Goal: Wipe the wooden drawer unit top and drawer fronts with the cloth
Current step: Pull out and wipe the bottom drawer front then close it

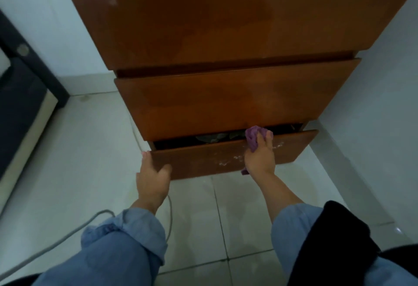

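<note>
A brown wooden drawer unit [226, 25] stands against the wall, seen from above. Its bottom drawer [203, 156] is pulled partly out, with dark contents showing in the gap. White smears mark that drawer's front. My right hand [260, 154] grips a purple cloth [253, 137] and presses it against the top edge and front of the bottom drawer. My left hand [153, 172] holds the drawer's left corner, thumb on the front and fingers round the side. The middle drawer [214, 100] above looks closed.
Pale tiled floor [90, 150] lies around the unit. A grey cable [67, 236] runs across the floor by my left arm. A dark piece of furniture [20, 95] stands at the left. White walls flank the unit on both sides.
</note>
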